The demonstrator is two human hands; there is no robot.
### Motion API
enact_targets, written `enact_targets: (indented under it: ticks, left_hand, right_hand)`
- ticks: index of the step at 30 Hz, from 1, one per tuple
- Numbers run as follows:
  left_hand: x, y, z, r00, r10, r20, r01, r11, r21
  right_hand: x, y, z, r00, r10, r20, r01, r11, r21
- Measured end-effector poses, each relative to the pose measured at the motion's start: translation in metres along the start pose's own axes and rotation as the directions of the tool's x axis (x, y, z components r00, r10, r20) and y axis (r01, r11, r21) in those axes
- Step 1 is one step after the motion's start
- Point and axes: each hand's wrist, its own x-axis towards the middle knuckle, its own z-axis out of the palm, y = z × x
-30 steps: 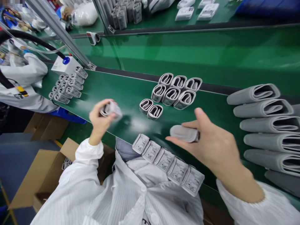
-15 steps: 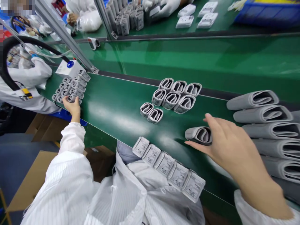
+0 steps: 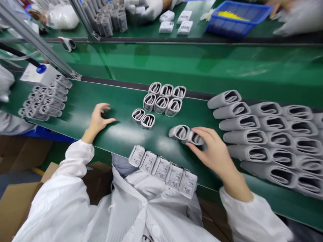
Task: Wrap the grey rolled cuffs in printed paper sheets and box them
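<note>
My right hand [image 3: 210, 148] has its thumb and fingers round a rolled grey fabric cuff [image 3: 195, 138], which stands against another rolled cuff [image 3: 179, 132] on its left. My left hand [image 3: 99, 117] is over the green table, fingers curved apart with nothing between them. Between the hands stand a pair of rolled cuffs [image 3: 143, 118] and, behind them, a two-row group of cuffs [image 3: 161, 104]. Along the near edge, a row of cuffs with printed faces [image 3: 161, 168] lies side by side.
Larger folded cuffs [image 3: 267, 137] are stacked in rows at right. A group of rolled cuffs [image 3: 45, 99] stands at far left by a white box [image 3: 37, 74]. Beyond a raised ledge are a co-worker's gloved hand [image 3: 148, 10], white devices [image 3: 185, 27] and a blue basket [image 3: 234, 28].
My left hand has left the far-left cuff group and moved right, over the table. Two cuffs now show side by side at my right hand, where one showed before. The view has swung right.
</note>
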Motion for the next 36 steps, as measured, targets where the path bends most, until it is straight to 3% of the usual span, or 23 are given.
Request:
enact_targets:
  ticks: [2,6,9,12,15,17,21,24,28,36]
  left_hand:
    - [0.008,0.032,0.036,0.971,0.034,0.237,-0.028,0.999,-0.029]
    - [0.027,0.08,0.077,0.905,0.093,0.416,-0.071,0.995,-0.069]
    - [0.035,0.102,0.093,0.87,0.137,0.473,-0.103,0.99,-0.097]
    - [0.038,0.12,0.105,0.864,0.101,0.494,-0.077,0.995,-0.069]
    - [0.038,0.135,0.117,0.864,0.065,0.499,-0.007,0.993,-0.118]
    - [0.035,0.143,0.126,0.885,0.051,0.462,0.056,0.975,-0.215]
    - [0.027,0.154,0.136,0.93,-0.017,0.366,0.161,0.917,-0.365]
    - [0.024,0.153,0.135,0.941,-0.064,0.332,0.202,0.895,-0.398]
    - [0.025,0.145,0.131,0.948,-0.11,0.298,0.238,0.866,-0.439]
    - [0.029,0.14,0.13,0.948,-0.066,0.312,0.221,0.839,-0.497]
  right_hand:
    - [0.014,-0.006,0.018,0.999,-0.044,-0.006,0.044,0.998,0.048]
    - [0.038,-0.016,0.048,0.997,-0.07,0.02,0.066,0.985,0.159]
    - [0.047,-0.01,0.059,0.998,-0.047,0.041,0.034,0.964,0.265]
    - [0.051,0.008,0.063,0.995,0.085,-0.055,-0.054,0.903,0.427]
    - [0.053,0.026,0.067,0.927,0.316,-0.201,-0.136,0.784,0.605]
    - [0.053,0.031,0.07,0.88,0.407,-0.245,-0.161,0.741,0.652]
    - [0.052,0.025,0.073,0.825,0.511,-0.241,-0.229,0.692,0.684]
    - [0.054,0.017,0.072,0.777,0.603,-0.178,-0.255,0.561,0.787]
    - [0.058,0.006,0.065,0.767,0.64,-0.045,-0.295,0.413,0.862]
    - [0.06,-0.003,0.055,0.745,0.667,-0.005,-0.34,0.386,0.858]
